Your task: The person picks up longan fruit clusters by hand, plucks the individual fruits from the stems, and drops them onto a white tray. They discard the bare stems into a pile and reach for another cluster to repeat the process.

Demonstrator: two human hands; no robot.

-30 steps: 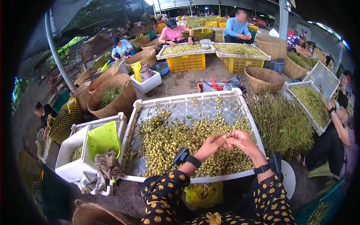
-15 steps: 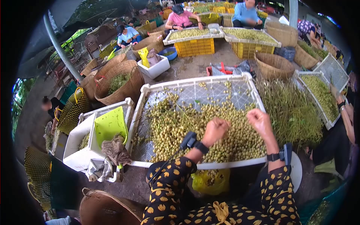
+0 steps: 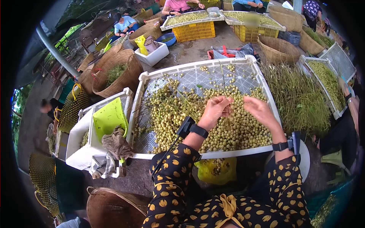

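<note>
A white mesh tray point(image 3: 243, 152) holds many small round yellow-green fruits point(image 3: 173, 121), with thin stems among them on the left. Over its middle, my left hand point(image 3: 216, 110) has its fingers pinched together around a thin stem point(image 3: 223, 81) that sticks up toward the back of the tray. Just to the right, my right hand point(image 3: 260, 111) hovers above the fruits, its fingers loosely bent toward the left hand. Whether anything lies between the right fingertips is too small to tell. Both wrists carry dark bands with small devices.
A pile of stems point(image 3: 296, 98) lies right of the tray. On the left stand a lime-green scoop point(image 3: 110, 117) and a woven basket point(image 3: 118, 72); another basket point(image 3: 110, 209) is at the lower left. Several people sit at trays behind, and a co-worker's arm point(image 3: 351, 102) shows at the right.
The right hand has opened from a closed shape and moved slightly down. The left hand has turned, and a thin stem now shows above it. The view has tilted down a little.
</note>
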